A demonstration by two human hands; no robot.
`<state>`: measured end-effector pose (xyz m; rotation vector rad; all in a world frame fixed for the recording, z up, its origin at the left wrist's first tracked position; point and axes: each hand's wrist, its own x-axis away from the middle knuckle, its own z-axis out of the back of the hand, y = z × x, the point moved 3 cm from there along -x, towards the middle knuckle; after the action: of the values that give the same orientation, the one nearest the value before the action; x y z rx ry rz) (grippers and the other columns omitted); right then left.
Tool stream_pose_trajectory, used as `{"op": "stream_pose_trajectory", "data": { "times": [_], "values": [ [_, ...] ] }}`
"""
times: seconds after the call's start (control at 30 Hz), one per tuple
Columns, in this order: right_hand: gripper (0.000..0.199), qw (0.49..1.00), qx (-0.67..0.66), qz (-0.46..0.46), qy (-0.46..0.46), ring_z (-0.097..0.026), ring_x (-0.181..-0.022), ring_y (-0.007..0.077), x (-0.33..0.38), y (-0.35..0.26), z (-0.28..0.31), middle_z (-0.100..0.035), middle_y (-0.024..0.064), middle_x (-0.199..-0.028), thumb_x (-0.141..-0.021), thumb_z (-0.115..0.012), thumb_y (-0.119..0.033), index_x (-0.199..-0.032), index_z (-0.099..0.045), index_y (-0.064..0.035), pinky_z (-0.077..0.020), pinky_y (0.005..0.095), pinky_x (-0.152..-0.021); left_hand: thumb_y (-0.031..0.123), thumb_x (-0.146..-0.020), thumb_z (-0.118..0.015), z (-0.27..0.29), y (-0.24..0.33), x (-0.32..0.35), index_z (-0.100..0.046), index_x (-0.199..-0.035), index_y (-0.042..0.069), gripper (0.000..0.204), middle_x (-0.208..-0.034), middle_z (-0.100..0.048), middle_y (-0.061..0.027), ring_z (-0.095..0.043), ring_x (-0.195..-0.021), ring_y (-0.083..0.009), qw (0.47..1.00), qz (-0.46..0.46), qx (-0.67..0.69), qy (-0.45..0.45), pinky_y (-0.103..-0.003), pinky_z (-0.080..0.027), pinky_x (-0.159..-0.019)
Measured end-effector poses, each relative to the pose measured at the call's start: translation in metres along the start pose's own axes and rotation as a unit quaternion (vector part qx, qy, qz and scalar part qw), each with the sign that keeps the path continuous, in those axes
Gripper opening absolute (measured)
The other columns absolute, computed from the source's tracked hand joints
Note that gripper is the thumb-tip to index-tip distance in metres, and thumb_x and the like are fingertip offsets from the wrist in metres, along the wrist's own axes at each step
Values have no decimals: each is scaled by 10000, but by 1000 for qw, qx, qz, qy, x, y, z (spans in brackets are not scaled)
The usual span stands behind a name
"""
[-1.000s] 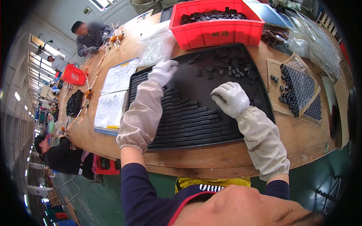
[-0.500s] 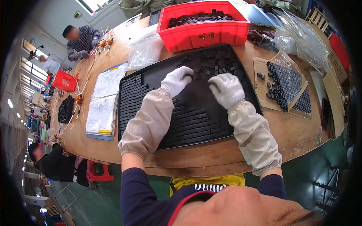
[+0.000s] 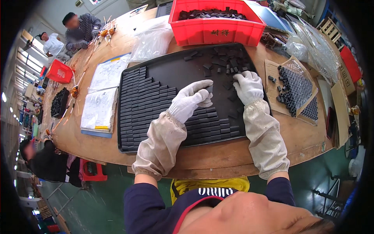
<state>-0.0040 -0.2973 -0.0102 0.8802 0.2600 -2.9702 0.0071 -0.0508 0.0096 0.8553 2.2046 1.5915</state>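
Left hand point(image 3: 191, 100): gloved, above the tray point(image 3: 165, 72) near its middle. Thumb and forefinger nearly closed, apparently pinching one black piece point(image 3: 209, 89); other fingers curled.

Right hand point(image 3: 249, 86): gloved, at the tray's right side, fingers bent downward, partly open, just beside the loose pieces point(image 3: 233, 63). Underside hidden; cannot tell whether it has hold of anything.

Packed rows point(image 3: 142, 109) fill the tray's left and near parts, ending in a stepped edge. Red bin point(image 3: 191, 37) stands behind, holding more dark pieces.

Risks, judged: left sleeve point(image 3: 160, 136) crosses over the rows; a dipped forearm could drag several askew, since bare tray lies beyond the stepped edge and nothing there braces them. Bulky glove fabric may dull feel, so the pinched piece could twist or slip. Right fingers, sweeping carelessly, could scatter loose pieces or pick up two together.
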Motion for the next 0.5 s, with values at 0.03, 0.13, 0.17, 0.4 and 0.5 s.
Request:
{"op": "stream_pose_trajectory", "data": {
  "times": [0.03,0.13,0.17,0.4,0.5],
  "values": [
    [251,1000,-10,9,6,-620,-1049,296,-1,1,-1,-675,65,-1005,-788,-772,-205,-1022,-715,-135,-472,459,-915,202,-1027,-628,-3,1,1,-507,-1448,2,482,-1243,-590,-60,-608,-1079,-141,1000,-1,7,-8,-353,-550,-961],
    [249,991,-135,6,12,-651,-983,299,-6,-6,5,-692,83,-983,-795,-783,-175,-1027,-717,-116,-507,435,-877,197,-1026,-627,-5,2,4,-493,-1451,-12,492,-1238,-595,-78,-609,-1092,-144,1000,17,-22,-3,-344,-551,-959],
    [253,972,-236,-17,5,-661,-957,301,-6,-12,8,-697,91,-979,-799,-786,-161,-1038,-718,-111,-521,424,-859,191,-1025,-627,-5,2,4,-502,-1442,-12,481,-1222,-606,-80,-615,-1077,-144,1000,15,-26,0,-340,-552,-955],
    [415,935,-304,172,62,-647,-827,290,5,-73,33,-659,62,-866,-699,-730,12,-1069,-748,-176,-515,404,-755,151,-1005,-642,-2,4,6,-564,-1381,-6,415,-1198,-658,-84,-635,-1049,-138,995,0,-97,20,-304,-539,-942],
    [404,934,-306,169,74,-650,-821,285,4,-70,34,-664,66,-873,-692,-734,11,-1050,-754,-176,-513,397,-741,142,-985,-672,-7,4,5,-585,-1358,-2,410,-1231,-667,-76,-626,-1089,-126,979,-39,-201,21,-276,-520,-951]
  ]
}}
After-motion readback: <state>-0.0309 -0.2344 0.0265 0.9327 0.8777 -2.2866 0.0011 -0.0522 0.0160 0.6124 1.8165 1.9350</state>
